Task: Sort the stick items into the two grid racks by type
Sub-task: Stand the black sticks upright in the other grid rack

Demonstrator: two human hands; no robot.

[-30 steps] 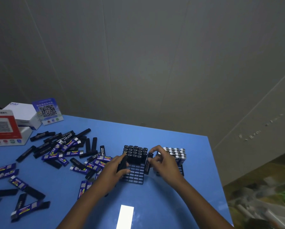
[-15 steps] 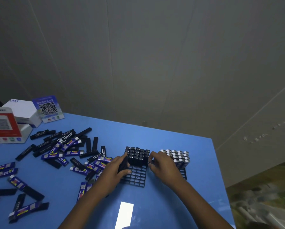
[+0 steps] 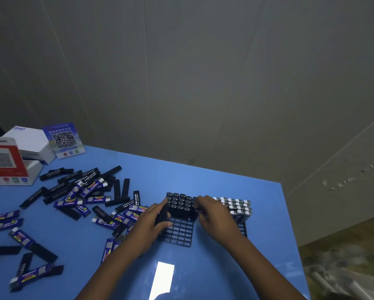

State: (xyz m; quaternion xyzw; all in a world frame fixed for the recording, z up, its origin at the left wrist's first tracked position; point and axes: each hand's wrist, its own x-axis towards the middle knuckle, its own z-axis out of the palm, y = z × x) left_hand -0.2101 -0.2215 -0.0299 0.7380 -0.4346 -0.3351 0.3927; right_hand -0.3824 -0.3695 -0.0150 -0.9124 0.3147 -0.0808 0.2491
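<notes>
A black grid rack (image 3: 178, 231) lies on the blue table (image 3: 203, 263); its far rows hold several upright black sticks (image 3: 180, 204). Right of it a second rack (image 3: 243, 229) holds several white-capped blue sticks (image 3: 235, 206). My left hand (image 3: 151, 226) grips a black stick (image 3: 161, 215) at the black rack's left edge. My right hand (image 3: 216, 217) pinches a black stick at the right end of the black rows; most of that stick is hidden by my fingers. Loose black sticks (image 3: 77, 178) and blue sticks (image 3: 88, 190) are scattered to the left.
A white box (image 3: 31, 144), a blue QR sign (image 3: 63, 140) and a red-and-white QR stand (image 3: 5, 161) sit at the far left. The table's right edge (image 3: 294, 245) drops off to the floor. A grey wall rises behind.
My right hand moved up and in against the right end of the black rows with its stick. My left hand stayed at the rack's left edge. The camera tilted slightly.
</notes>
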